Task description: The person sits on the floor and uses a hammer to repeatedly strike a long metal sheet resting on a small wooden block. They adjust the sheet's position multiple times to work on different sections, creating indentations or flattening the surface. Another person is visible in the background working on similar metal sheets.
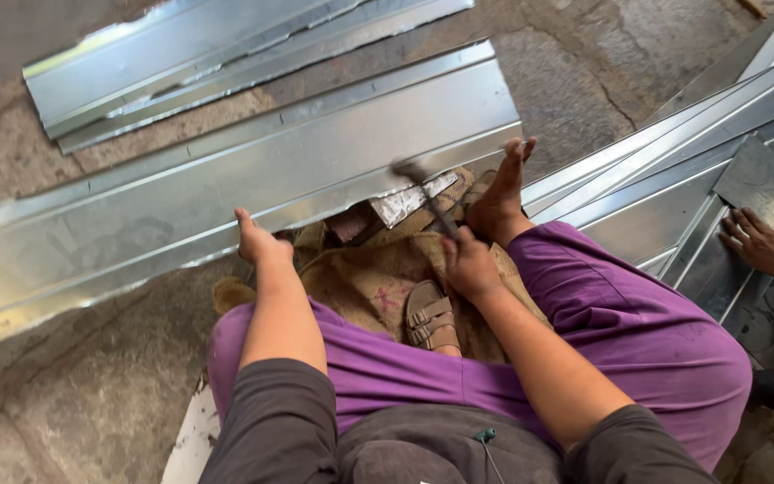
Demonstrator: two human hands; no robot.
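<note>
Head view looks down on a person seated on the floor in purple trousers and a dark grey top. At the left, the left hand (257, 240) reaches forward with the forearm nearly straight; its grip is clenched on the near edge of a long, shiny, folded sheet-metal panel (226, 188) that runs across the frame from lower left to upper right. To the right of it, the right hand (469, 263) is raised with the elbow bent, its grip grasping the handle of a dark metal hammer (423, 190). The hammer head is blurred and sits at the panel's near edge, just above a small crumpled piece of the sheet (412, 199).

Beneath the panel lies a rough grey stone floor (64, 403), cracked and stained. A brown burlap sack (374, 278) is spread between the person's legs. One foot in a tan strapped sandal (430, 315) rests on it; the other, a bare foot (499, 202), presses against the panel's right end.

Further back at the upper left lies a second, shorter folded metal panel (199, 54), apart from the first. At the right, a stack of long ribbed metal sheets (674, 179) slants across the floor, with a dark flat plate (763, 179) on top. Another person's hand (757, 240) rests flat on that stack, well apart from the hammer.
</note>
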